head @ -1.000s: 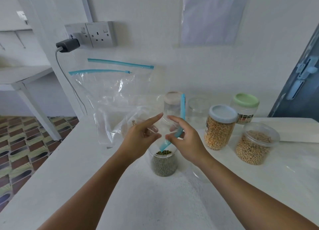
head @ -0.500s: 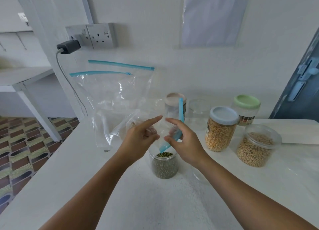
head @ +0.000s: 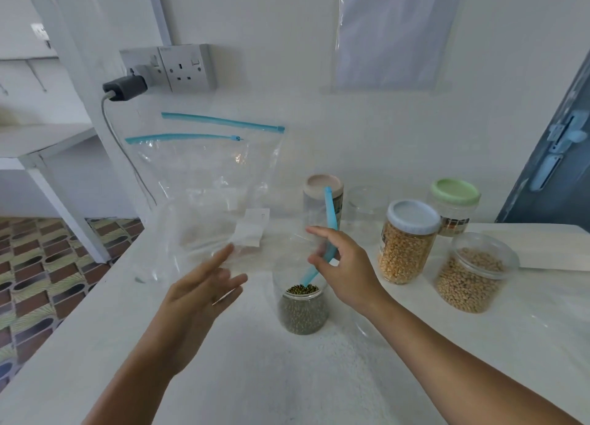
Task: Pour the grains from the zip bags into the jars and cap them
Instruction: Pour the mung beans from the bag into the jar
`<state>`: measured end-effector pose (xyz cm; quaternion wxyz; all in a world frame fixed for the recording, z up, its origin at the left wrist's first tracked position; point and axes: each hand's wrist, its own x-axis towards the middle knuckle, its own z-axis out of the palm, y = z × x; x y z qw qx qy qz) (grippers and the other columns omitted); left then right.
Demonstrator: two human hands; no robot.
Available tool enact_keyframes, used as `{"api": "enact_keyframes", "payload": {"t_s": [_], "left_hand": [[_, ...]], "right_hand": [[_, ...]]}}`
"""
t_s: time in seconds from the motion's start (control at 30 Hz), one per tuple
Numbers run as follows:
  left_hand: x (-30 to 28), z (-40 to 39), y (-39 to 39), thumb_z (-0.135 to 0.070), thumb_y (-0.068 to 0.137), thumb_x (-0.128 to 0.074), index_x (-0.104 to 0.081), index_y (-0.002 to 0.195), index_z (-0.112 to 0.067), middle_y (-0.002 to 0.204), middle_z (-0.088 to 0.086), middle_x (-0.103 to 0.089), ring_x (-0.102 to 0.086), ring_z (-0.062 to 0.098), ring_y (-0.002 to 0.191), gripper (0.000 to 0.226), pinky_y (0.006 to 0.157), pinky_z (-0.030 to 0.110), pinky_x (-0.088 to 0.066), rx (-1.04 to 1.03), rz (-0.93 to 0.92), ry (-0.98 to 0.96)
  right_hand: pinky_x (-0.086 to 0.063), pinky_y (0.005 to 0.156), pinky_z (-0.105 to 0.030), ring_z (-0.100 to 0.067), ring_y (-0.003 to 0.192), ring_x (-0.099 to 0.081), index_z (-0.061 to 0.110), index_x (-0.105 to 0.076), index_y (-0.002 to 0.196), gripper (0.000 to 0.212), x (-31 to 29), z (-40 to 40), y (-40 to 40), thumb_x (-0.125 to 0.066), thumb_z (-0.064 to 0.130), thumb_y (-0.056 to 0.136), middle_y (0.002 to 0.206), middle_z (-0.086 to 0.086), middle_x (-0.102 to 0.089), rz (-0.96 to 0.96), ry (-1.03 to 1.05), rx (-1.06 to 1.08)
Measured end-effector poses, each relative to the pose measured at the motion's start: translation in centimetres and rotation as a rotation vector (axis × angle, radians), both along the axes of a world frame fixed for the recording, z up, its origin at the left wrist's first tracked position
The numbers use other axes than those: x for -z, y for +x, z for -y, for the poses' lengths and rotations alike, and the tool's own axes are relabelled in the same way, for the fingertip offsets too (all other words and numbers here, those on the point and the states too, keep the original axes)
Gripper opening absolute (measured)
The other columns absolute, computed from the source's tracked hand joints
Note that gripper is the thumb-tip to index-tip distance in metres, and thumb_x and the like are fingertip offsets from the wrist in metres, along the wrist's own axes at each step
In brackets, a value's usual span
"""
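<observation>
While my right hand (head: 346, 265) pinches the blue zip strip of the emptied zip bag (head: 330, 230) between thumb and fingers, the open jar of green beans (head: 303, 309) stands just below and to the left of it. The strip runs steeply, its lower end dipping into the jar mouth, its upper end rising away past my fingertips. My left hand (head: 204, 293) is spread and holds nothing, just left of the jar and level with its rim. I judge the bag must lift straight up along that axis. What looks like a clear lid (head: 367, 325) lies just under my right wrist, so that hand is nearer for capping.
</observation>
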<state>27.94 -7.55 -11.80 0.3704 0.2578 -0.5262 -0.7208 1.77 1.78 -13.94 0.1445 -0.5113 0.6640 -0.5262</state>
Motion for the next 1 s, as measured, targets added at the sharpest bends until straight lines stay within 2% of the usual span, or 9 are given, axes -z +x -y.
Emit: {"api": "enact_keyframes", "payload": {"t_s": [0.13,0.27,0.37,0.5,0.63,0.73,0.83,0.93,1.0], "left_hand": [[0.6,1.3,1.5,-0.023,0.097,-0.059,-0.067,0.138,-0.031,0.142,0.012,-0.06,-0.067,0.039,0.123,0.042,0.11,0.059,-0.049,-0.188,-0.147,0.232],[-0.9,3.0,1.2,-0.021,0.105,-0.058,-0.073,0.129,-0.033,0.144,0.004,-0.058,-0.067,0.031,0.124,0.031,0.11,0.046,-0.048,-0.417,-0.2,0.256],[-2.3,3.6,0.9,-0.009,0.104,-0.058,-0.073,0.129,-0.029,0.144,0.006,-0.057,-0.071,0.029,0.117,0.036,0.107,0.043,-0.053,-0.514,-0.227,0.194],[-4.6,3.7,0.6,0.007,0.103,-0.053,-0.061,0.143,-0.038,0.151,0.01,-0.048,-0.073,0.029,0.113,0.062,0.099,0.037,-0.059,-0.524,-0.179,-0.052],[-6.8,4.0,0.6,0.013,0.096,-0.06,-0.04,0.147,-0.063,0.153,0.01,-0.041,-0.072,0.029,0.116,0.094,0.1,0.037,-0.058,-0.467,-0.13,-0.228],[-7.7,3.9,0.5,0.016,0.097,-0.055,-0.041,0.148,-0.059,0.153,0.008,-0.043,-0.074,0.027,0.111,0.092,0.098,0.037,-0.059,-0.433,-0.102,-0.24],[-8.1,4.2,0.4,0.011,0.097,-0.057,-0.042,0.15,-0.056,0.152,0.011,-0.048,-0.075,0.026,0.106,0.087,0.101,0.039,-0.058,-0.41,-0.088,-0.242],[-8.6,4.4,0.4,-0.015,0.094,-0.066,-0.029,0.154,-0.06,0.153,0.017,-0.05,-0.074,0.028,0.111,0.083,0.101,0.043,-0.056,-0.389,-0.152,-0.23],[-8.8,4.4,0.2,-0.023,0.104,-0.056,-0.011,0.158,-0.06,0.147,0.017,-0.055,-0.072,0.03,0.116,0.08,0.102,0.045,-0.052,-0.403,-0.201,-0.219]], "right_hand": [[-0.042,0.088,0.001,-0.006,0.112,-0.059,0.039,-0.058,0.133,0.049,-0.1,0.1,0.2,-0.071,0.01,0.097,0.11,0.004,-0.063,-0.007,0.004,-0.035],[-0.04,0.088,0.002,0.003,0.106,-0.058,0.035,-0.061,0.134,0.047,-0.3,-0.2,0.4,-0.07,0.009,0.097,0.104,0.007,-0.062,-0.023,0.033,-0.066],[-0.04,0.088,0.002,0.0,0.109,-0.058,0.044,-0.058,0.131,0.049,-0.4,-0.3,0.3,-0.07,0.011,0.098,0.107,0.007,-0.063,-0.044,0.068,-0.093],[-0.043,0.09,-0.001,-0.008,0.111,-0.059,0.053,-0.056,0.125,0.052,-0.2,-0.2,0.4,-0.07,0.012,0.097,0.107,0.004,-0.061,-0.04,0.083,-0.098],[-0.048,0.097,-0.007,-0.005,0.116,-0.059,0.044,-0.059,0.134,0.05,-0.4,-0.2,0.4,-0.075,0.019,0.094,0.126,0.007,-0.056,-0.06,0.12,-0.099],[-0.049,0.088,-0.004,0.001,0.118,-0.059,0.048,-0.058,0.134,0.045,-0.8,-0.3,0.4,-0.074,0.03,0.095,0.134,0.014,-0.05,0.003,0.116,-0.121],[-0.045,0.09,-0.001,-0.002,0.122,-0.057,0.046,-0.062,0.133,0.038,-0.7,-0.3,0.4,-0.071,0.034,0.097,0.135,0.015,-0.057,-0.007,0.095,-0.09],[-0.053,0.099,-0.019,-0.008,0.114,-0.061,0.036,-0.068,0.13,0.037,-0.1,-0.2,0.5,-0.075,0.025,0.095,0.124,0.008,-0.066,-0.106,0.066,-0.014],[-0.057,0.099,-0.028,-0.011,0.111,-0.061,0.034,-0.068,0.13,0.038,0.2,-0.1,0.5,-0.076,0.023,0.094,0.12,0.007,-0.067,-0.152,0.062,0.012]]}}
